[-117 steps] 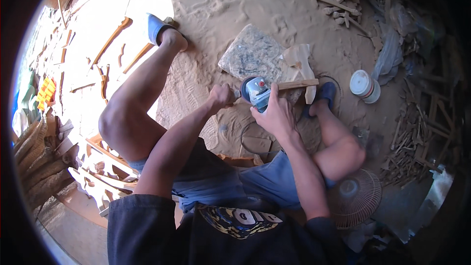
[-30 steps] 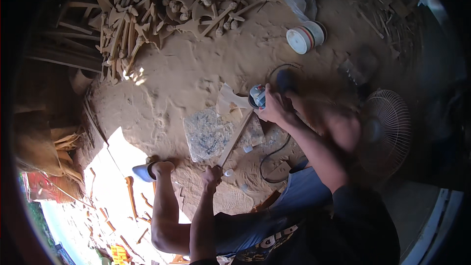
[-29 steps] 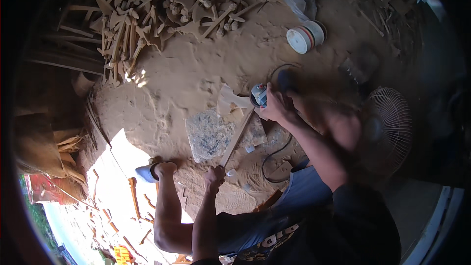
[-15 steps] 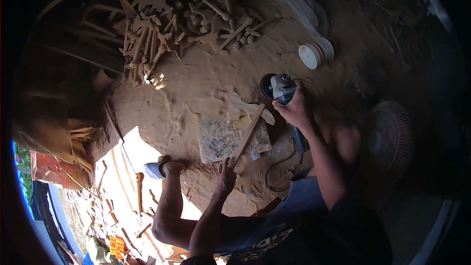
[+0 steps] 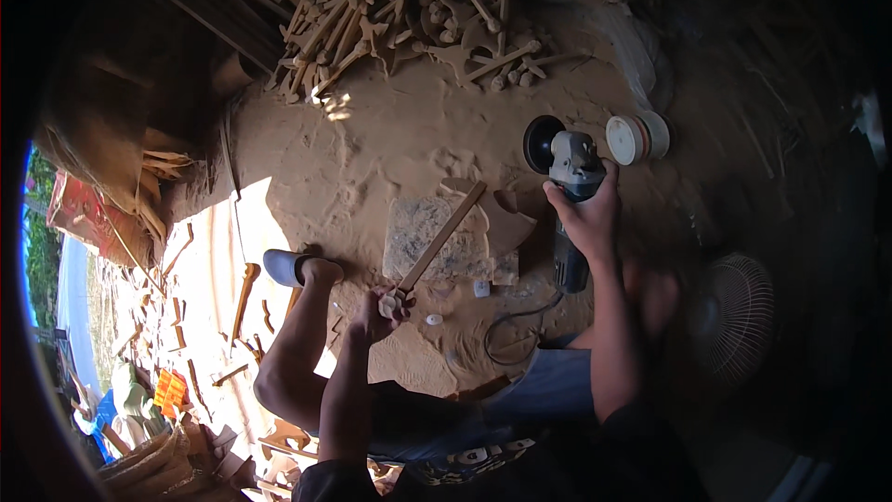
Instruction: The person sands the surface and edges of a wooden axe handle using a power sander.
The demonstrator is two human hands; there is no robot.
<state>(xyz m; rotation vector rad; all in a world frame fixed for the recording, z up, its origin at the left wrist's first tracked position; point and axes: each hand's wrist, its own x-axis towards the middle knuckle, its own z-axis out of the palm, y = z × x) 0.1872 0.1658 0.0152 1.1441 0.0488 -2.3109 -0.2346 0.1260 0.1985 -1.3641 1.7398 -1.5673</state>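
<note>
In my left hand point(image 5: 376, 314) is the knobbed lower end of a wooden toy axe point(image 5: 439, 240), its fingers closed round the handle. The handle slants up to the right, and the broad curved blade point(image 5: 509, 223) spreads at its far end. Beneath the axe lies a flat, stained slab point(image 5: 409, 223). My right hand point(image 5: 592, 214) grips an angle grinder point(image 5: 574, 165) by its body, right of the axe. The grinder's round dark disc point(image 5: 542, 144) is apart from the wood.
Piled wooden pieces point(image 5: 344, 23) lie at the far side on dusty ground. A white tub point(image 5: 632, 139) lies beyond the grinder, and a fan point(image 5: 739, 316) stands at right. The grinder's cord point(image 5: 497, 330) curls near my leg. Wooden offcuts point(image 5: 243, 302) lie in sunlight at left.
The axe has turned in my left hand, so its broad blade and knobbed end now show. My right hand still holds the grinder, now further right from the axe. The view has shifted.
</note>
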